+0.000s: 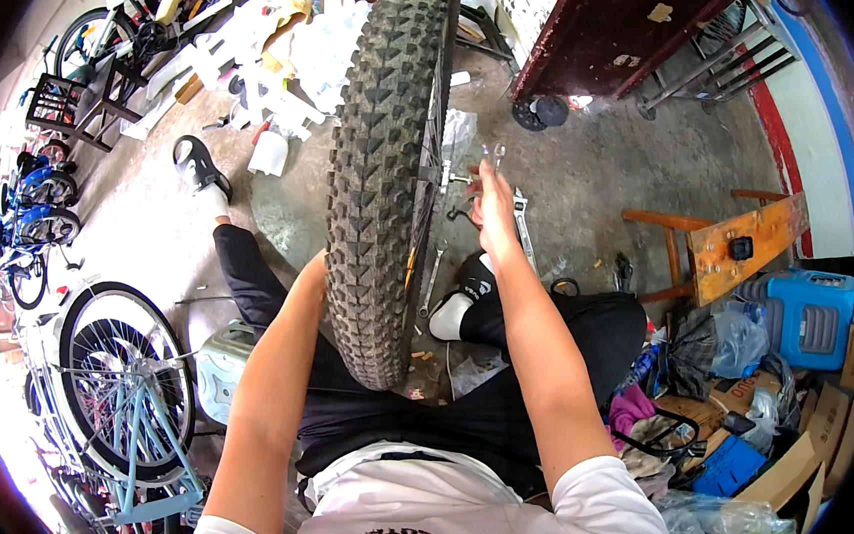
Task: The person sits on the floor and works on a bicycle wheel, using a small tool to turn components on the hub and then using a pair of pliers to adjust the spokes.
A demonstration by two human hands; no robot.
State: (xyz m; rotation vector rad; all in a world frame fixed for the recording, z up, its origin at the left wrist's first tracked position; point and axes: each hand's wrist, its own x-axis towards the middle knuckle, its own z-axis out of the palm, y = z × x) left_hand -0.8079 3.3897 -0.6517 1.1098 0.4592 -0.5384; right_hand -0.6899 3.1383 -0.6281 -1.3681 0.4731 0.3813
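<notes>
A bicycle wheel with a knobbly black tyre stands upright between my knees, its tread facing me. Behind the tyre's left side my left forearm disappears at the wrist, so that hand's fingers are hidden. My right hand is on the wheel's right side, beside the end of the metal axle. Its thumb and fingers are bent together around something too small to name. Below that hand lie a large silver wrench and a slimmer spanner, both on the concrete floor.
A wooden stool lies tipped over at the right, near a blue plastic case. White packing scraps cover the floor at far left. A light-blue bicycle is at near left; a dark red cabinet stands at the back.
</notes>
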